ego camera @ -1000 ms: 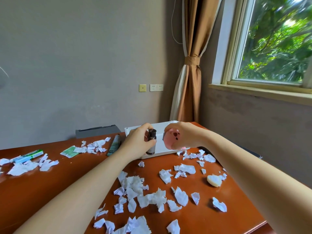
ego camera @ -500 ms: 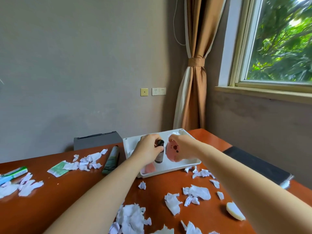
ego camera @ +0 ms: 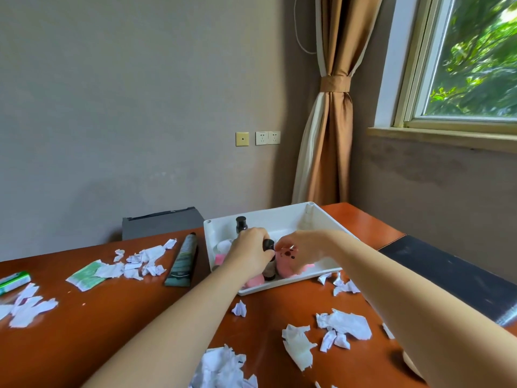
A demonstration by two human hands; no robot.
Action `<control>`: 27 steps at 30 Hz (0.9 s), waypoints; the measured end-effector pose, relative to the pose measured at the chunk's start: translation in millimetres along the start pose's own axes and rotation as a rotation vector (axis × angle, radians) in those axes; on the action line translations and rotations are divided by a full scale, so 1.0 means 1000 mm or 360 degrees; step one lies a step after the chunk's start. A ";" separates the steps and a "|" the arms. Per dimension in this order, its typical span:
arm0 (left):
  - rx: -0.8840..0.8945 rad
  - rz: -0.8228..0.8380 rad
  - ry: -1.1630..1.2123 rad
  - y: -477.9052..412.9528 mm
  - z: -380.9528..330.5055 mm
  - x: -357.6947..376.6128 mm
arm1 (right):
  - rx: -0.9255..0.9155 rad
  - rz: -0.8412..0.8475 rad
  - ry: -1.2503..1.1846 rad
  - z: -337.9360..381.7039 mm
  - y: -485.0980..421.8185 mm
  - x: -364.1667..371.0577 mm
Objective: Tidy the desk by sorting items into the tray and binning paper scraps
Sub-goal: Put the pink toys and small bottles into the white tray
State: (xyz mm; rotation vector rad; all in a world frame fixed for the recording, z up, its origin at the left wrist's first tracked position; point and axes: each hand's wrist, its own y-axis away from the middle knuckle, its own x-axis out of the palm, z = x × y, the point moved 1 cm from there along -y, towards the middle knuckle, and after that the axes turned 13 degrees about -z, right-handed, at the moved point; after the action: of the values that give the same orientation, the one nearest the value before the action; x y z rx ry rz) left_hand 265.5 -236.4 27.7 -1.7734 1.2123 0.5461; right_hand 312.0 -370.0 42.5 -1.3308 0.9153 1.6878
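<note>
1. Tray (ego camera: 279, 219) is at the far side of the desk (ego camera: 112, 317) with both hands inside it; step in hand looks like setting items down in it
2. Left hand (ego camera: 247, 254): fingers curled round the cap end of a small dark bottle (ego camera: 269, 271), which is upright by the near wall
3. Right hand (ego camera: 305, 245) clasps a pink toy (ego camera: 288, 264) from above, touching or just beside that bottle; hand is blurred
4. Also in the tray: a second dark bottle (ego camera: 241, 224) upright at back-left, a white round item (ego camera: 223, 243), pink pieces (ego camera: 254, 281) at front-left
5. Next, my read: let go of both, easing off the bottle so it doesn't tip, then fetch the dark tube (ego camera: 183, 259), green-white packet (ego camera: 85, 274) and green item (ego camera: 14, 281)
6. Paper scraps (ego camera: 345, 323) lie all over the desk, not yet binned; grey box (ego camera: 162, 222) sits behind the desk, can't tell if it's the bin
</note>
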 end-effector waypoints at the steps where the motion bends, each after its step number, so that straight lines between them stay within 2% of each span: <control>1: 0.0005 -0.0001 -0.0007 0.001 0.000 0.000 | -0.0006 0.0004 -0.0009 0.001 -0.001 -0.002; 3: 0.0026 -0.0007 -0.0035 0.002 0.000 0.000 | -0.0015 -0.0089 -0.0108 0.003 -0.004 -0.009; 5: 0.0047 -0.0008 -0.0050 0.002 0.001 0.001 | 0.0017 -0.0306 -0.0189 0.002 -0.011 -0.013; 8: 0.0048 0.0004 -0.0055 0.002 0.003 0.002 | 0.0100 -0.0539 -0.0154 -0.004 -0.028 -0.007; 17: 0.0063 -0.0060 0.0037 0.001 0.011 0.010 | 0.0282 -0.0369 -0.0067 0.002 -0.071 0.025; 19: 0.0061 -0.0057 0.0057 0.001 0.012 0.011 | 0.0300 -0.0435 -0.0048 0.002 -0.072 0.026; 23: 0.0056 -0.0053 0.0047 0.000 0.012 0.010 | 0.0214 -0.0735 -0.0070 -0.003 -0.065 0.015; 27: 0.0043 -0.0006 0.0009 0.000 0.008 0.006 | 0.0166 -0.0828 -0.0170 -0.003 -0.038 -0.010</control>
State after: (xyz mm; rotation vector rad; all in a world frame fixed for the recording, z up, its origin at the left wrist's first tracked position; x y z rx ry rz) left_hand 269.1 -232.4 19.7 -1.7552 1.2142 0.5206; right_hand 348.3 -357.8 49.0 -1.2601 0.5256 1.2757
